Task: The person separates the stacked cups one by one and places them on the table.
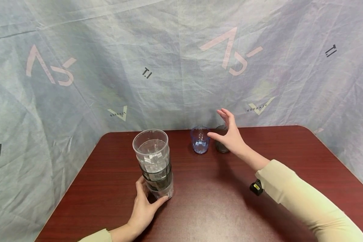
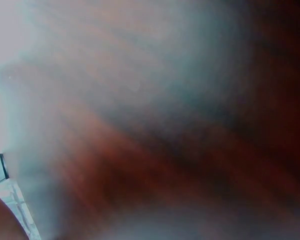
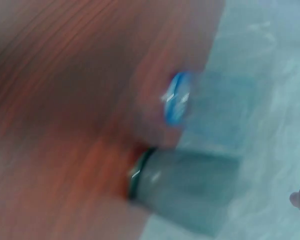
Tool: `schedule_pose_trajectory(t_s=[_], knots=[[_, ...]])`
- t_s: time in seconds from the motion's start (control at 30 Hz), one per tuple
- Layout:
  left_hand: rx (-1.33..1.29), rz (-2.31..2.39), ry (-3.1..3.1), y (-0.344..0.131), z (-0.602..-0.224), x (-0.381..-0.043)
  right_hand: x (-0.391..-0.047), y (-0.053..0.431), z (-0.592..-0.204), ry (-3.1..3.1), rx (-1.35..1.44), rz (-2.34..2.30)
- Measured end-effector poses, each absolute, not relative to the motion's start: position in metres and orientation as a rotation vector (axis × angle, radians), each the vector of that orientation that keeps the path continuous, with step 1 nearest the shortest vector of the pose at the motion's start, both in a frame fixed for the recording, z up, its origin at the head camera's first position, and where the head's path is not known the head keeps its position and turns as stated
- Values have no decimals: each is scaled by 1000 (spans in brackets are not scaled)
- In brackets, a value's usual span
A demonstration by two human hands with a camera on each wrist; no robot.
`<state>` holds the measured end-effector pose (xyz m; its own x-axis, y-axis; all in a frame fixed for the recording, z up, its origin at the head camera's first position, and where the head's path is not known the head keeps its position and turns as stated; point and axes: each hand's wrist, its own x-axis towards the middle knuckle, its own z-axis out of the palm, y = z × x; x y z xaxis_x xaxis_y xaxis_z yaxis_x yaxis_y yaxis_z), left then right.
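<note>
My left hand (image 1: 143, 205) grips the lowest part of a tall stack of plastic cups (image 1: 153, 161), thumb at the front and fingers round the far side. Clear cups and smoky grey ones are nested in it, and the stack leans slightly left at the top. My right hand (image 1: 232, 136) is raised over the back of the table, thumb and fingers spread apart. Beside its thumb stands a clear blue cup (image 1: 200, 144). A dark grey cup (image 1: 222, 147) is partly hidden behind that hand. In the right wrist view, the blue cup (image 3: 215, 107) and grey cup (image 3: 185, 185) look blurred.
The dark red wooden table (image 1: 196, 215) ends close behind the two separate cups. A printed grey cloth (image 1: 181, 67) hangs behind it and on both sides. A small black device (image 1: 256, 187) sits at my right cuff. The left wrist view is mostly blur.
</note>
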<state>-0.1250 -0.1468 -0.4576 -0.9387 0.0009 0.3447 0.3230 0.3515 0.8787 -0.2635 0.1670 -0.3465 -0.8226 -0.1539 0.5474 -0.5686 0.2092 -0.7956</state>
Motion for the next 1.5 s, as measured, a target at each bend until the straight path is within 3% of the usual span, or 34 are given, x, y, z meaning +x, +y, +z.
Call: schedule_pose_trajectory(t_s=[0.63, 1.03, 1.5], knots=[[-291, -1607, -2309, -147, -460, -128, -226, 66, -321, -2021, 1294, 1792], [-279, -1636, -2310, -147, -459, -128, -218, 29, -325, -1950, 1460, 1871], [-274, -1626, -2319, -148, -461, -128, -216, 23, -326, -2004, 1415, 1833]])
